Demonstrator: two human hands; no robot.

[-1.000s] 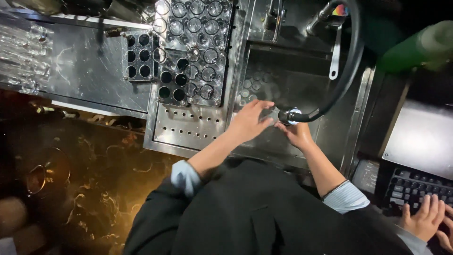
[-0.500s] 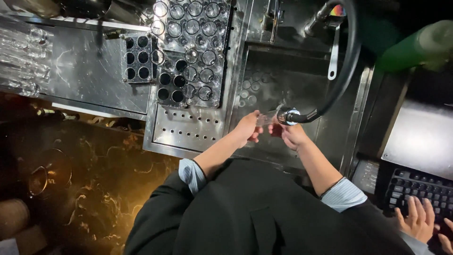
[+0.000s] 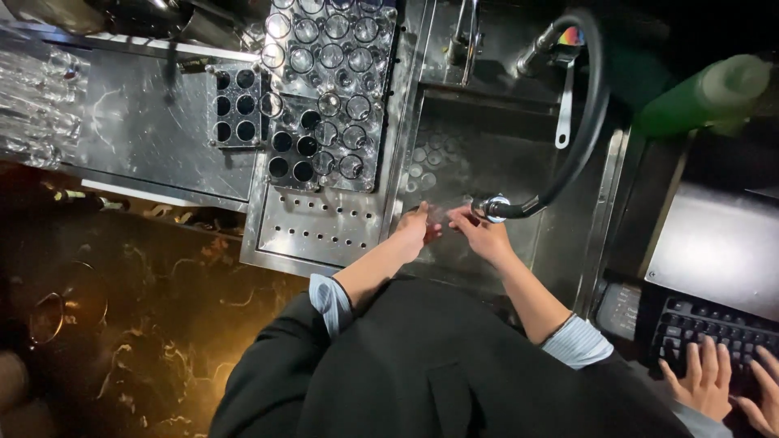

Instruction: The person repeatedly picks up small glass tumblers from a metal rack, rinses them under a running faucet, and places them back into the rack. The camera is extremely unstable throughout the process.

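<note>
Two hands of yours meet over the sink basin (image 3: pixel 519 154), near its front edge. Far left on the steel counter (image 3: pixel 138 138) lie clear glasses (image 3: pixel 36 97), then a rack of upturned glasses (image 3: pixel 324 89) at the drainboard's (image 3: pixel 316 231) back edge. Your left hand (image 3: pixel 415 229) hovers at the basin's left rim, fingers loosely curled and holding nothing you can make out. Your right hand (image 3: pixel 480 234) sits just beside it, fingers half open, touching the chrome spray head (image 3: pixel 492 208) of the black hose (image 3: pixel 586 122). At the far right corner, another person's hands (image 3: pixel 722 381) rest on a keyboard (image 3: pixel 714 337).
</note>
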